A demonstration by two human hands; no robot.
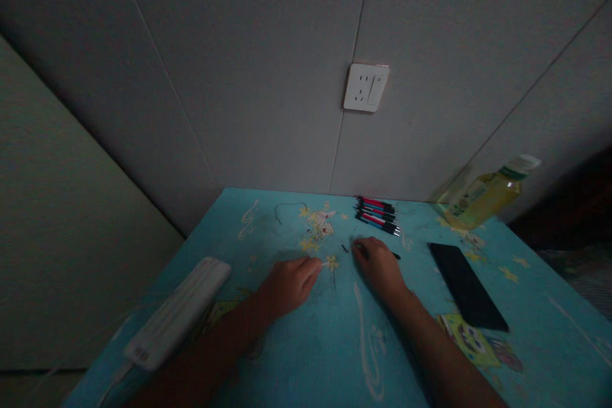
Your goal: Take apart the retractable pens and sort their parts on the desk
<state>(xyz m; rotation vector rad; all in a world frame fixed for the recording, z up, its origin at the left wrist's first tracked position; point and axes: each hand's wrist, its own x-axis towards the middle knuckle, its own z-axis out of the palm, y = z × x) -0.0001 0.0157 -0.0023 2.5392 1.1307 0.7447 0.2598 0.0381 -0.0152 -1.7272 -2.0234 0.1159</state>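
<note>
My left hand point(294, 280) is closed in a pinch on a thin white stick point(326, 264), whose tip pokes out past the fingertips just above the table. To its right, my right hand point(377, 261) rests low on the tabletop with its fingers curled down; what lies in them is mostly hidden. A dark, slim piece point(396, 255) shows on the far side of that hand, partly covered by it. Left of the right fingertips lies a small dark cylindrical bit point(345, 248). Several red, blue and black pens point(377, 215) lie side by side behind the right hand.
The table has a light blue patterned cloth point(306, 357). A white power strip point(179, 312) with a cable lies at left, a dark phone-like slab point(466, 285) at right. A bottle of yellow liquid point(485, 197) stands at the back right. A socket plate point(366, 87) is on the wall.
</note>
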